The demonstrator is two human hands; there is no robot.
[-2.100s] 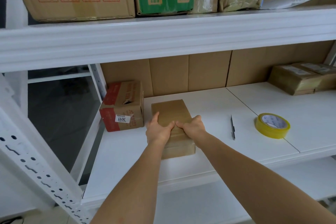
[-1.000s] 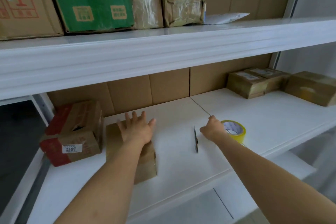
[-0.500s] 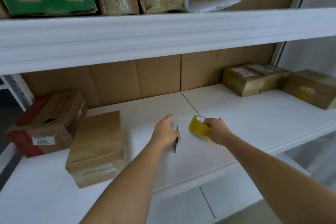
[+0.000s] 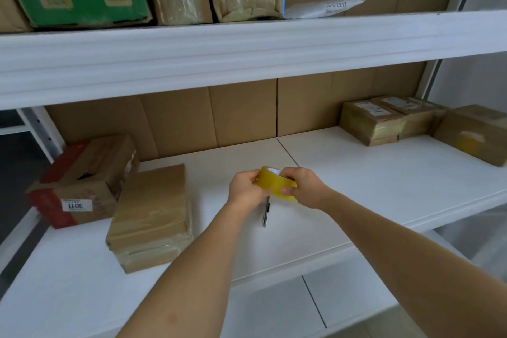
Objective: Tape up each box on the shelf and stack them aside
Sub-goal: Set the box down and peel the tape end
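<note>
Both hands, left (image 4: 245,190) and right (image 4: 304,186), pinch the tape (image 4: 274,184) above the shelf (image 4: 356,173). The box (image 4: 151,214) lies to their left, long axis running front to back. The left hand is nearer it.

Yellow tape roll (image 4: 275,184), tilted on edge, was held above the white shelf (image 4: 356,173) between both hands. Plain brown box (image 4: 151,217), flaps closed, lay flat at left, touching a red-printed box (image 4: 82,181) bearing a white label. Three brown boxes (image 4: 395,118) sat grouped at far right, against the back.
</note>
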